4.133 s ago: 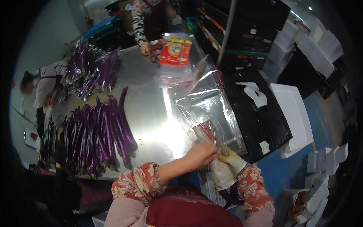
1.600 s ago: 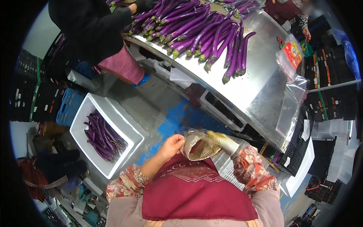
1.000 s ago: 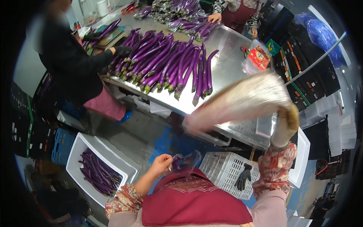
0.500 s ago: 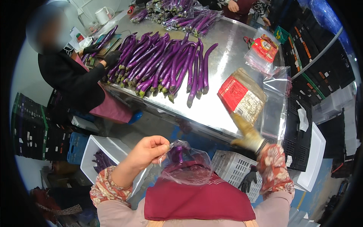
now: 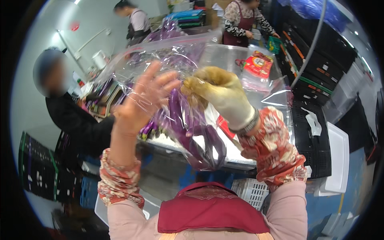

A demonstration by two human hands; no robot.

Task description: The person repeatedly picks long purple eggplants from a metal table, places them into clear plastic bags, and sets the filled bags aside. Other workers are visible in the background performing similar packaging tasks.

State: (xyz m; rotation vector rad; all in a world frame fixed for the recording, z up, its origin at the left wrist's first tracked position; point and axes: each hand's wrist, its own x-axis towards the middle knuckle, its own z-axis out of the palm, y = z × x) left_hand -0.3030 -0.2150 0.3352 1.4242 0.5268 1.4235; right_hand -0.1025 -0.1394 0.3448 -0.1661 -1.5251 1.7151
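At ten o'clock the left hand (image 5: 140, 98) is held, fingers spread, by the clear bag (image 5: 170, 43); eggplants (image 5: 183, 134) are hung in it towards six — its neck pinched at one by the gloved right hand (image 5: 220, 88). Neck-gathering seems in hand; a steady pinch is called for.

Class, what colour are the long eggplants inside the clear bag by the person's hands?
The eggplants are deep purple; the head view shows this best.

Tabletop (image 5: 229, 58) glare, bag (image 5: 176, 41) highlights, motion-blurred left grip (image 5: 146, 94), dark fisheye edges
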